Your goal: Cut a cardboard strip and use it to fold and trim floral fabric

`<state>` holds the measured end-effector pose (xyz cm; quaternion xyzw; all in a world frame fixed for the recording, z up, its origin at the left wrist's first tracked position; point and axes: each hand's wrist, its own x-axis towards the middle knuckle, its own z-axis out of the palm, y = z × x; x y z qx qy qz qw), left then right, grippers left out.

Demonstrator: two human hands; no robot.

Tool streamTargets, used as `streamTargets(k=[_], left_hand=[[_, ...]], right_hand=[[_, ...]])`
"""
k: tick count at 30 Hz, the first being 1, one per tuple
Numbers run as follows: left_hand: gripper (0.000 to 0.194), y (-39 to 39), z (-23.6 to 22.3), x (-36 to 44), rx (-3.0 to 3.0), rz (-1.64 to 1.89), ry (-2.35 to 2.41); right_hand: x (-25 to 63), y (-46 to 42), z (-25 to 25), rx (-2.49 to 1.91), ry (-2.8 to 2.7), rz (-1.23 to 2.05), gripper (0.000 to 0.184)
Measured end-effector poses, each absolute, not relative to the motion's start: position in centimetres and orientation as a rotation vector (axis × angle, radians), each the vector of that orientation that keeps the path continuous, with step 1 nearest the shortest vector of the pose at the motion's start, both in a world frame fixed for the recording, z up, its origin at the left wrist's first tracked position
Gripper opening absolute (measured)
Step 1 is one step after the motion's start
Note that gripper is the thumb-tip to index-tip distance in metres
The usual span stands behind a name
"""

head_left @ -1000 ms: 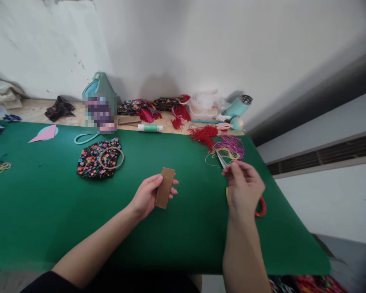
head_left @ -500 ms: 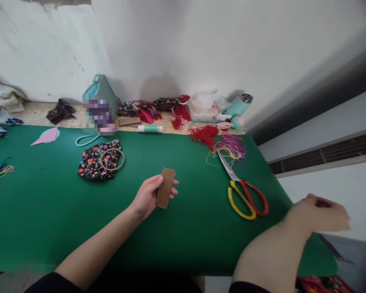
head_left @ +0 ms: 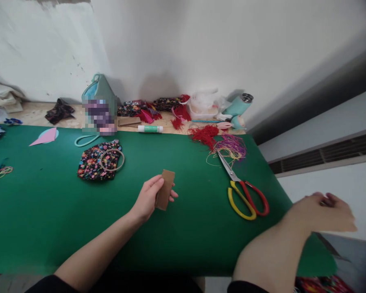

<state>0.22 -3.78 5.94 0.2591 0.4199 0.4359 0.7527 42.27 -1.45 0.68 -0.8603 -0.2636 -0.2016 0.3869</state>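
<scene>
My left hand is closed round a small flat strip of brown cardboard, the thumb on its face and the other fingers behind it. My right hand is out past the table's right edge, its back turned to me and its fingers curled inward; what they may hold is hidden. Between the hands lies a pair of large scissors with one yellow and one red handle, its blades pointing away. A black floral cloth piece rests left of my left hand, with a pale ring on top.
Behind the scissors are red threads and purple threads. Along the back lie a glue stick, floral bundles with tassels, a teal bottle and a teal pouch. Pink paper lies farther left on the green table.
My right hand has shifted slightly right, away from the table, with a gap now showing between its curled fingers. My left hand keeps the cardboard strip almost in place.
</scene>
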Motion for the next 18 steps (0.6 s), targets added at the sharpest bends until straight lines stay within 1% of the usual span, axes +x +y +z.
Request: streamTargets(k=[1, 2, 3, 5, 6, 8, 10, 12, 13, 15, 17, 18], left_hand=[[0.032, -3.8, 5.9, 0.3, 0.568, 0.949, 0.93], [0.031, -3.8, 5.8, 0.3, 0.571, 0.954, 0.941], [0.031, -3.8, 5.7, 0.3, 0.584, 0.963, 0.953], [0.031, -3.8, 5.5, 0.2, 0.657, 0.983, 0.989], [0.031, -3.8, 5.4, 0.1, 0.722, 0.995, 1.023], [0.027, -3.8, 5.2, 0.0, 0.92, 1.047, 1.13], [0.019, -3.8, 5.1, -0.2, 1.181, 1.122, 1.227], [0.016, -3.8, 5.1, -0.4, 1.411, 1.202, 1.218], [0.019, -3.8, 5.1, -0.5, 1.491, 1.233, 1.182], [0.026, -3.7, 5.0, -0.6, 1.588, 1.283, 1.121], [0.031, -3.6, 4.8, -0.7, 1.676, 1.311, 1.099], [0.034, -3.6, 4.7, -0.7, 1.726, 1.316, 1.081]], right_hand=[[41.5, -1.3, 1.2, -2.209, -0.461, -0.546, 0.048], [40.6, -1.0, 1.7, -2.206, -0.387, -0.561, 0.051], [39.8, -0.8, 2.1, -2.205, -0.432, -0.567, 0.048], [38.0, -0.3, 3.0, -2.263, -0.578, -0.581, 0.028], [37.1, 0.0, 3.3, -2.333, -0.613, -0.581, 0.021], [35.0, 0.4, 3.7, -2.384, -0.729, -0.555, 0.027], [32.5, 0.6, 4.0, -2.254, -0.939, -0.438, 0.032], [29.4, 0.4, 4.4, -1.986, -1.127, -0.137, 0.035], [27.6, 0.2, 4.6, -1.862, -1.177, 0.077, 0.037], [23.9, -0.4, 5.1, -1.616, -1.283, 0.597, 0.038], [20.4, -1.1, 5.6, -1.394, -1.344, 1.186, 0.042], [19.0, -1.5, 5.7, -1.307, -1.321, 1.413, 0.043]])
